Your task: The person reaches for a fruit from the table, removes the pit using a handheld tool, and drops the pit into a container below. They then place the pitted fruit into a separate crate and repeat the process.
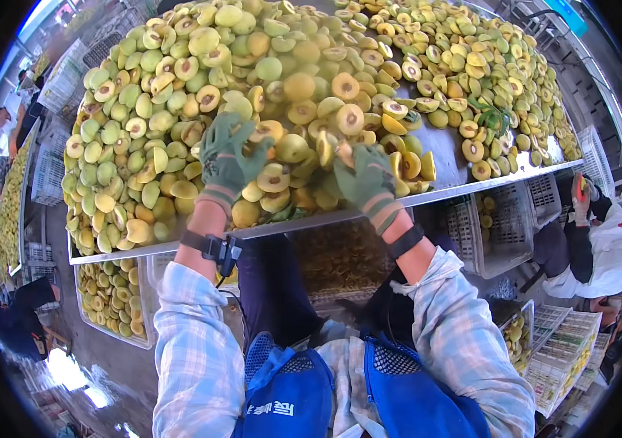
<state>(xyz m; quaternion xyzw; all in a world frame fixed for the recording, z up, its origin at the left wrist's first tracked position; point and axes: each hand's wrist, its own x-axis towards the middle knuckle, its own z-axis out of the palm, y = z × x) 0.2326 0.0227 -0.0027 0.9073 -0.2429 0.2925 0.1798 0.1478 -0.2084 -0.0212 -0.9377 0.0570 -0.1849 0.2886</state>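
Note:
A large heap of halved green-yellow stone fruit point(179, 109), many showing brown pit hollows, covers the metal-rimmed table point(311, 222) before me. My left hand point(230, 156), in a green knit glove, rests on the heap with thumb and fingers apart and no fruit plainly in it. My right hand point(367, 176), gloved alike, is at the heap near the table's front rim. At its fingertips shows a small orange-pink patch, either fruit or a bare fingertip. Between the hands lie cut halves point(274, 178) and rounder fruits point(292, 148).
A second fruit heap point(475, 60) spreads to the right, with a green leaf sprig point(491, 117) on it. Below the table stand a fruit-filled crate point(148, 306), a dark-filled bin point(344, 293) and a white plastic crate point(508, 241). A co-worker point(590, 246) sits at right; another table point(12, 202) is at left.

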